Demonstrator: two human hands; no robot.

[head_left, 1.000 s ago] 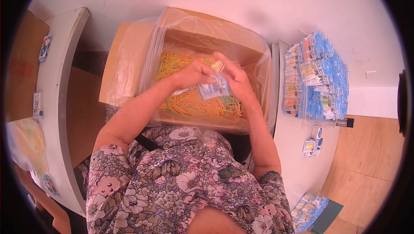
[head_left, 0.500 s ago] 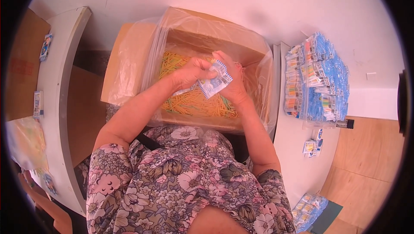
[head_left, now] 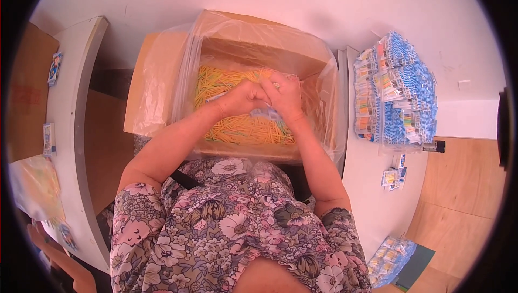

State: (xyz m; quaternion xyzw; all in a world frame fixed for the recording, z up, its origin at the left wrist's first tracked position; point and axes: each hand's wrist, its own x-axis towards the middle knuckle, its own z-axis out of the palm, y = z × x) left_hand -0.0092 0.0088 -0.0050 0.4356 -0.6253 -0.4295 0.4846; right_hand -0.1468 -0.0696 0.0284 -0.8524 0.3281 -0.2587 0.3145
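Note:
My left hand (head_left: 244,97) and my right hand (head_left: 283,96) meet over an open cardboard box (head_left: 159,77). Both are closed, their fingers bunched together round a small white and blue plastic packet (head_left: 264,113). Only its lower edge shows below the fingers; the rest is hidden. Thin yellow, orange and green sticks (head_left: 243,131) lie in a loose heap in the box beneath my hands. A whitish scrap, too covered to make out, peeks from behind my left hand.
Transparent plastic lining (head_left: 183,66) drapes over the box walls. On the right table (head_left: 372,185) stands a tall stack of blue-edged packets (head_left: 399,88), with a few loose packets (head_left: 393,178) nearby. A white table (head_left: 75,98) runs along the left. Another person's arm (head_left: 65,258) shows at lower left.
The packet, broadly visible between my hands before, is now mostly covered. My fingers have drawn together around it, and my right hand has turned over it.

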